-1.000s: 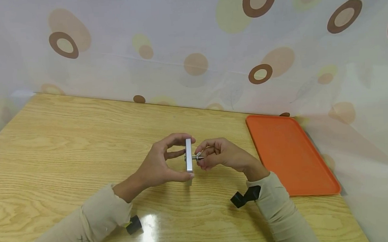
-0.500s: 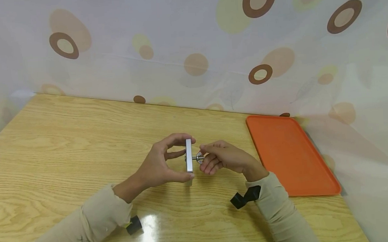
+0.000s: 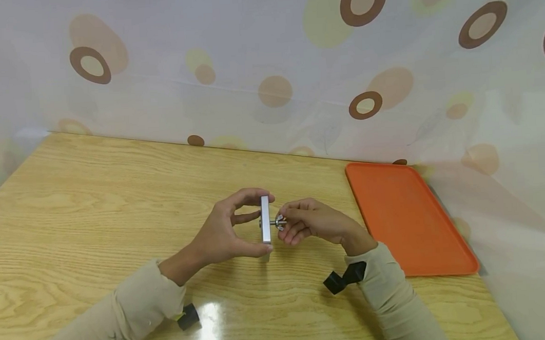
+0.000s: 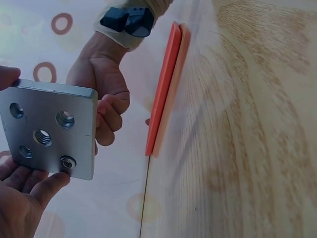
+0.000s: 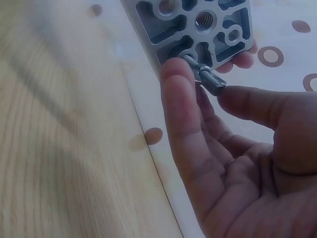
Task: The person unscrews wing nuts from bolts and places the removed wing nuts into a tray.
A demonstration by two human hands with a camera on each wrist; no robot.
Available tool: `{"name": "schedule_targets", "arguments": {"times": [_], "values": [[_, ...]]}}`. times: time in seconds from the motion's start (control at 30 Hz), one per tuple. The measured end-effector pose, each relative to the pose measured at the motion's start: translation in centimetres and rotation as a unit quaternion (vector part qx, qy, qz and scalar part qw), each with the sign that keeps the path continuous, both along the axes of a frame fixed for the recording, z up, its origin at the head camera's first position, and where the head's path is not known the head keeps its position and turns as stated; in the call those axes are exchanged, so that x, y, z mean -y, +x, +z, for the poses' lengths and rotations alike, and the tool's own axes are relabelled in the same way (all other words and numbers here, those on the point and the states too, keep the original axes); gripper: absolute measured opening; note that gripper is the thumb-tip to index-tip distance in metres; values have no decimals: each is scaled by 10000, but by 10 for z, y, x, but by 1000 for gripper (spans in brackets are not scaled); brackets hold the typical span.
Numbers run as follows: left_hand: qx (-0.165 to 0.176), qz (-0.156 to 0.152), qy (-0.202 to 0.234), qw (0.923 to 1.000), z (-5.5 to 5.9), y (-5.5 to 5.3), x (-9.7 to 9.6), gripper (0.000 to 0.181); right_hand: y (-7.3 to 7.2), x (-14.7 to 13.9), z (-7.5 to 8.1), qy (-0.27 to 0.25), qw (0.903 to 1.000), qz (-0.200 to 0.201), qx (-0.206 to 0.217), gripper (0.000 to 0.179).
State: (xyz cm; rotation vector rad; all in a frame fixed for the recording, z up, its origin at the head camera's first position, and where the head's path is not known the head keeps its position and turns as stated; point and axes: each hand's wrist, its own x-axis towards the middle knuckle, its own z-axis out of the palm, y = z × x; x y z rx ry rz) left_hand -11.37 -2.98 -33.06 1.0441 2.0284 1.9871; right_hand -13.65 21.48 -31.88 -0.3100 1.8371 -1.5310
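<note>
My left hand (image 3: 220,229) holds a square silver metal plate (image 3: 265,219) upright by its edges, thumb below and fingers above. The left wrist view shows its smooth face with several holes and a bolt head (image 4: 68,161) in one corner. On the other side, ribbed in the right wrist view, the threaded bolt shank (image 5: 190,60) sticks out toward my right hand (image 3: 321,221). A wing nut (image 3: 280,222) sits on this shank, apart from the plate. My right thumb and index finger pinch around the wing nut, the other fingers curled below.
An orange tray (image 3: 409,214) lies at the right of the wooden table (image 3: 93,200). Behind the table hangs a pale curtain (image 3: 229,49) with brown and yellow circles. Black wrist mounts (image 3: 345,278) sit on both sleeves.
My right fingers have shifted around the wing nut, thumb and index moving off it and coming back to it. The left hand and plate stay nearly still.
</note>
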Motion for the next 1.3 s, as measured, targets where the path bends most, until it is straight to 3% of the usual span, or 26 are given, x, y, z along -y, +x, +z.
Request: {"name": "schedule_targets", "arguments": {"times": [0.77,1.07,1.3], "values": [[-47,-31,38,10000,2,1,0,76,0,-2,1,-41,9985,46,-550,21],[-84,15,58,9999,0,0,-1,76,0,-3,1,-465,9973,264,-508,21],[-74,13,26,10000,-1,0,-2,77,-2,-6,-2,-361,9962,381,-697,22]]}}
